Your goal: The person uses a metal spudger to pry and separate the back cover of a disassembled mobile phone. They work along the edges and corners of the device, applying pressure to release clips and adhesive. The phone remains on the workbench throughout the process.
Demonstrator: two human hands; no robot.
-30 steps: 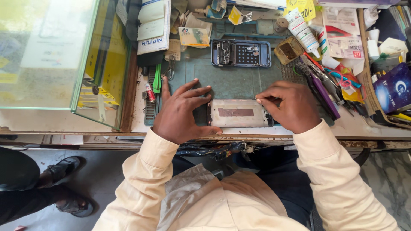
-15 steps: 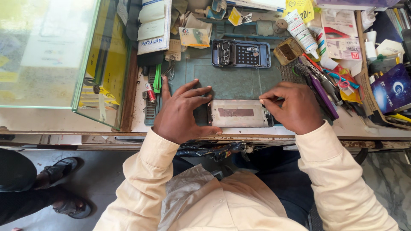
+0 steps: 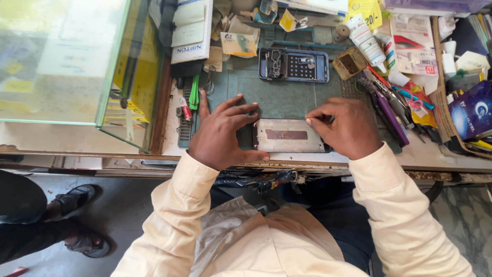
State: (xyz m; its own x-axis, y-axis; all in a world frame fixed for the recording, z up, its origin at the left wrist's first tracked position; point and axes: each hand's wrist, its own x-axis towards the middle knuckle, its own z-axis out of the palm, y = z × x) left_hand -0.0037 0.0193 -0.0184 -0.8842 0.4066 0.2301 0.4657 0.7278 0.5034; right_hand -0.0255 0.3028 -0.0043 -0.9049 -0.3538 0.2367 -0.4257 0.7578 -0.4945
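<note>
While I look down from the head camera, my left hand [image 3: 224, 134] lies spread wide, its fingers fanned flat over the green work mat [image 3: 287, 95] and its thumb lying along the near left corner of the flat grey phone panel [image 3: 290, 136]. My right hand [image 3: 344, 127] is curled narrow, fingertips pinched against the panel's right end at its far corner; I cannot tell whether anything thin sits between those fingertips. The panel lies flat and lengthwise between the two hands, on the near part of the mat, with its near long edge running just inside the front edge of the bench.

Beyond the panel, a bare strip of mat stays open up to the opened phone frame [image 3: 293, 65], which lies parallel to the panel and well apart from it. That strip is the only free room I see. Left of the panel, past my left hand, green tweezers [image 3: 194, 93] and a small red tool [image 3: 185, 109] lie near the mat's edge, and further left the corner of a glass case [image 3: 77, 66] closes that side. Right of the panel, beyond my right hand, a crowd of pens and hand tools [image 3: 392, 105] lies fanned together, with a white tube [image 3: 367, 41] beyond them and a small brown tray [image 3: 350, 62] just beside the phone frame's right end.
</note>
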